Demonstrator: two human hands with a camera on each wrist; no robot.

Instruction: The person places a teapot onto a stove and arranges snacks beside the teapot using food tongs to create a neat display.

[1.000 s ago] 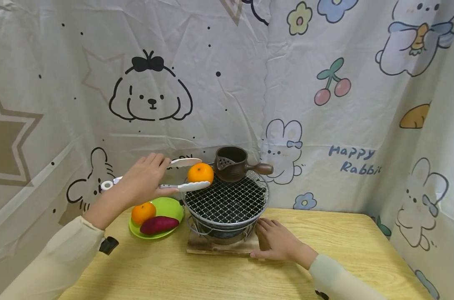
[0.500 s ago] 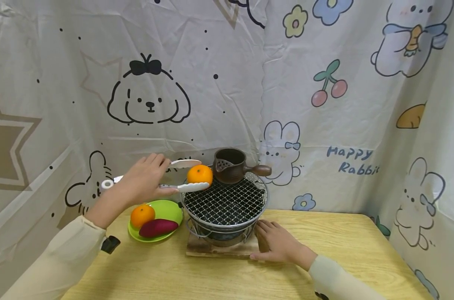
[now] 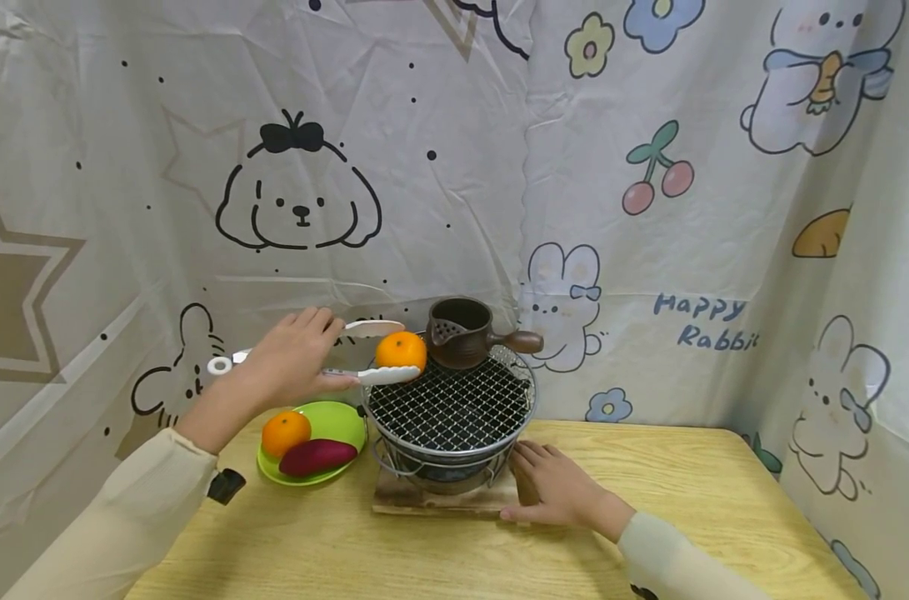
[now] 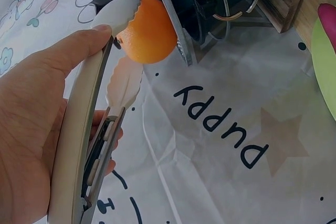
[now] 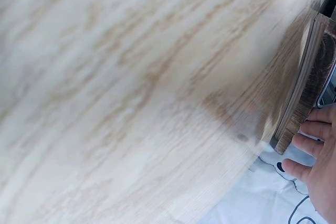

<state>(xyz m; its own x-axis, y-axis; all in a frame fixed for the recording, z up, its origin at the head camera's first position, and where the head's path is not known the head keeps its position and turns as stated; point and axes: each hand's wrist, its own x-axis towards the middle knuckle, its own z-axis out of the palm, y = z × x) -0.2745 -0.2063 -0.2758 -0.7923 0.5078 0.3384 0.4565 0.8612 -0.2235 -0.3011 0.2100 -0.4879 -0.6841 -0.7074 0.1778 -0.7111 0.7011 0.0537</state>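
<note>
My left hand (image 3: pixel 292 354) grips a pair of tongs (image 3: pixel 390 375) with white scalloped tips. The tips stand apart on either side of an orange (image 3: pixel 400 353), which sits at the left back of the round wire grill (image 3: pixel 454 404). In the left wrist view the orange (image 4: pixel 149 31) lies against the grill's rim, one tip overlapping it and the other a little off it. My right hand (image 3: pixel 562 487) rests with its fingers extended at the right edge of the wooden board (image 3: pixel 442 500) under the grill; the right wrist view shows the fingertips at that board (image 5: pixel 310 87).
A brown side-handled pot (image 3: pixel 461 337) stands at the back of the grill, beside the orange. Left of the grill, a green plate (image 3: pixel 337 417) bears another orange (image 3: pixel 286 432) and a purple sweet potato (image 3: pixel 317 457). A printed cloth (image 3: pixel 454 208) hangs behind the table (image 3: pixel 649 467).
The tongs' tips have hardly moved around the orange, and the left hand shifts very slightly. The right hand keeps its place at the board. The head view has tilted slightly.
</note>
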